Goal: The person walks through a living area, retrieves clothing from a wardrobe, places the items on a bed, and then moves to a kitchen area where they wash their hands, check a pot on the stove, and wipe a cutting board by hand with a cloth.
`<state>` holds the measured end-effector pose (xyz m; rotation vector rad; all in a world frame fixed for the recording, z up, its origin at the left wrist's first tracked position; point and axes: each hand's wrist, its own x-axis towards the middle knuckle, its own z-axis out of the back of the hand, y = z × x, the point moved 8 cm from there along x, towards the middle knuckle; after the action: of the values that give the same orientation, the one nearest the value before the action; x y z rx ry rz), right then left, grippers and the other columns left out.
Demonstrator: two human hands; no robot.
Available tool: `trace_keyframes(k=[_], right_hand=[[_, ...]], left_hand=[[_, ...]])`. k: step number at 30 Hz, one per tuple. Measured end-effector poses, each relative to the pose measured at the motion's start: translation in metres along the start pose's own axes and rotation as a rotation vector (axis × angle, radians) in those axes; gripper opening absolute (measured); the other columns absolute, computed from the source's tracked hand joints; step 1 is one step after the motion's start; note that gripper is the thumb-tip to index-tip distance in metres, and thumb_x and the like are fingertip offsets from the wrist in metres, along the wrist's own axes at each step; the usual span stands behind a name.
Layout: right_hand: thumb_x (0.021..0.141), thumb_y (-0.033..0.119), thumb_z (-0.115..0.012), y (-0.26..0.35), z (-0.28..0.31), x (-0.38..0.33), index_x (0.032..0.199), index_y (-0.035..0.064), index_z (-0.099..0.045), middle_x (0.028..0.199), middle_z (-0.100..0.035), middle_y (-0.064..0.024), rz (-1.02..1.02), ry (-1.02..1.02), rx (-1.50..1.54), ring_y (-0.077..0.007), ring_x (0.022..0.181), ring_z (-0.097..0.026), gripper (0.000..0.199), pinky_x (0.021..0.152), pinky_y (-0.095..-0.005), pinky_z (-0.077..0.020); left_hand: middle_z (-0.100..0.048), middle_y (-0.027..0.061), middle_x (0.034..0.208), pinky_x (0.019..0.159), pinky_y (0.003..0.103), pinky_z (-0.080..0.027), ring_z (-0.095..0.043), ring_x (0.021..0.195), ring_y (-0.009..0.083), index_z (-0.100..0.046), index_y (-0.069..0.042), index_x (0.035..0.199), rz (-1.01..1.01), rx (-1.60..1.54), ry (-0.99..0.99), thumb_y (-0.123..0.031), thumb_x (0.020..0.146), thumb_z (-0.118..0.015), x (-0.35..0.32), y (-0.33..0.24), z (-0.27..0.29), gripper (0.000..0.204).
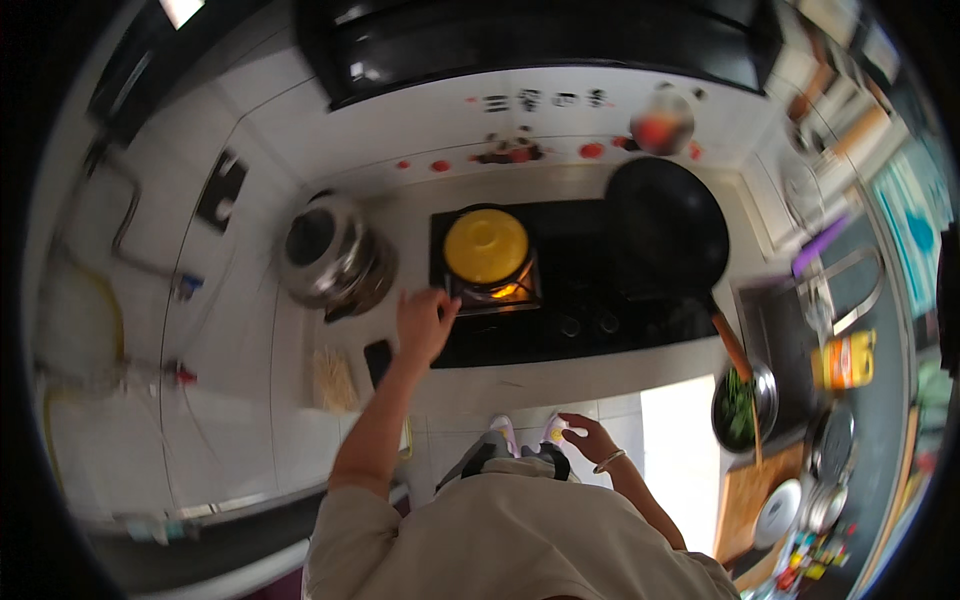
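Note:
A round pot with a yellow lid (486,246) sits on the left burner, and an orange flame (510,291) shows beneath its front edge. Just left of and below the pot is my left hand (427,325), fingers curled in with the thumb side toward the burner; whether anything lies inside them is hidden. My right hand (592,440) hangs low by my body, away from the counter, holding nothing, its fingers loosely apart. Right of the pot, a black wok (665,225) with a wooden handle (732,345) rests on the black stovetop (520,342).
Left of the stove stands a shiny metal appliance (328,250). A pale bundle of sticks (334,380) and a dark flat object (379,360) lie at the counter's front. Leafy greens (737,408) fill a metal bowl near the sink (785,325). A yellow jug (848,360) stands beyond.

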<state>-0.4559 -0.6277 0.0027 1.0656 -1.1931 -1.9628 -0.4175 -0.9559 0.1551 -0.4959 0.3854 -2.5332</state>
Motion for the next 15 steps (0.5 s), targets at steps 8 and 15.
trace_keyframes(k=[8,15], right_hand=[[0.078,0.026,-0.058,0.005,-0.040,0.030,0.113,0.0093,-0.051,0.110,-0.053,-0.0142,0.104,0.380,-0.454,-0.0293,0.104,-0.048,0.040,0.090,-0.0346,-0.0378],[0.078,0.021,-0.059,0.021,-0.087,0.029,0.113,0.0103,-0.051,0.106,-0.057,-0.0119,0.061,0.375,-0.466,-0.0233,0.097,-0.055,0.037,0.082,-0.0325,-0.0442]], left_hand=[[-0.051,0.0095,0.100,0.077,0.041,-0.043,-0.052,0.091,0.0276,-0.050,-0.017,0.110,0.623,0.181,0.116,-0.025,0.075,-0.059,-0.236,0.120,-0.044,0.037],[-0.051,0.0094,0.096,0.069,0.041,-0.043,-0.052,0.089,0.0254,-0.042,-0.022,0.121,0.752,0.291,0.233,-0.041,0.076,-0.056,-0.249,0.179,-0.034,0.051]])
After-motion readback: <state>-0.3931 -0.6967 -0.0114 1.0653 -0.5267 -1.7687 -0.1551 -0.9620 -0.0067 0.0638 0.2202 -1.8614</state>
